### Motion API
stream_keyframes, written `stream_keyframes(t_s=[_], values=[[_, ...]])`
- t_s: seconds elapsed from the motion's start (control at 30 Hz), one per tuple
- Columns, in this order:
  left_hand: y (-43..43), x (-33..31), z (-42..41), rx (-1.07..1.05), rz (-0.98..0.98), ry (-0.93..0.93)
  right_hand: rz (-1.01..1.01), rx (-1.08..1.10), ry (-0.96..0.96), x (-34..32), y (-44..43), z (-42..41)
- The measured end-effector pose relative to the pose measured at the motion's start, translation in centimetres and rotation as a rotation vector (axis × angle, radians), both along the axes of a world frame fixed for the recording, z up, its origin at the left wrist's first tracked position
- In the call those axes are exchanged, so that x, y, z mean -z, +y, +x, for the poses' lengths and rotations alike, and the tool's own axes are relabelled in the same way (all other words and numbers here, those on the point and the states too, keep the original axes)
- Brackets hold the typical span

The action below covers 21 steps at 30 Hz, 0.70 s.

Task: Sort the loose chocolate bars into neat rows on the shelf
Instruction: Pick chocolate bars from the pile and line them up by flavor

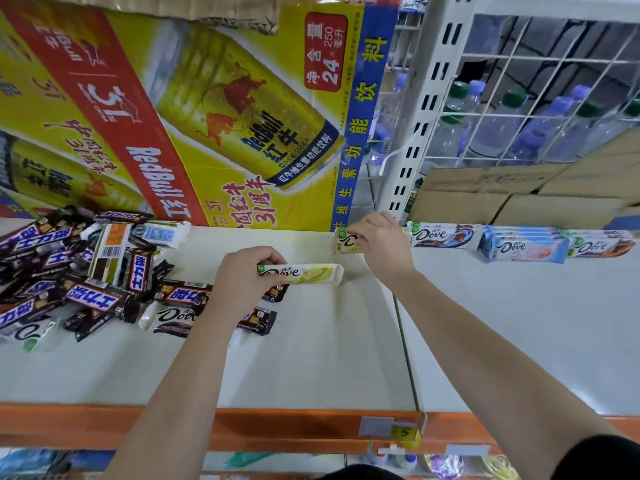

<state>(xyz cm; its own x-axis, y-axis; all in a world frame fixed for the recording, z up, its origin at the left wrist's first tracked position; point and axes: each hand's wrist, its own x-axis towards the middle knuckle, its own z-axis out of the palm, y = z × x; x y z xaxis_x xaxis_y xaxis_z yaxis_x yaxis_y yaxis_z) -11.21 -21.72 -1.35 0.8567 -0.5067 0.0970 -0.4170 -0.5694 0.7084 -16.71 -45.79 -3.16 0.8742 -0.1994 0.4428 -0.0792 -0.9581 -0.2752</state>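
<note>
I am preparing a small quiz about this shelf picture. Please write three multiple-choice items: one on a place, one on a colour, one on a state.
1. Where is the loose pile of bars?
A. left on the shelf
B. right on the shelf
C. on the floor

2. What colour is the shelf's front edge?
A. blue
B. orange
C. green

3. What is the left hand doing?
A. resting empty
B. holding a Dove bar
C. holding a bottle

Key: 1 A, the heap lies left; 2 B, the strip is orange; 3 B, fingers grip the bar.
</note>
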Motion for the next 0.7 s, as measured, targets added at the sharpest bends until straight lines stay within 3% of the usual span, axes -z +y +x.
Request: stream_keyframes(t_s=[0.23,0.47,0.6,0.7], values=[[-0.5,0.5,0.0,-0.03,0.034,-0.041,0.085,-0.036,-0.019,1.0,-0.3,-0.6],[-3.3,1.1,-0.3,-0.066,0.068,-0.095,0.142,-0.105,0.01,1.9,-1.8,-6.3],[-6.3,1.7,-0.6,-0.033,0.07,-0.147,0.062,-0.256,0.11,2.0,-3.5,-8.7],[-8.4,1.8,-0.9,-0.039,0.069,-0.178,-0.004,-0.302,0.079,2.6,-4.5,-9.8]])
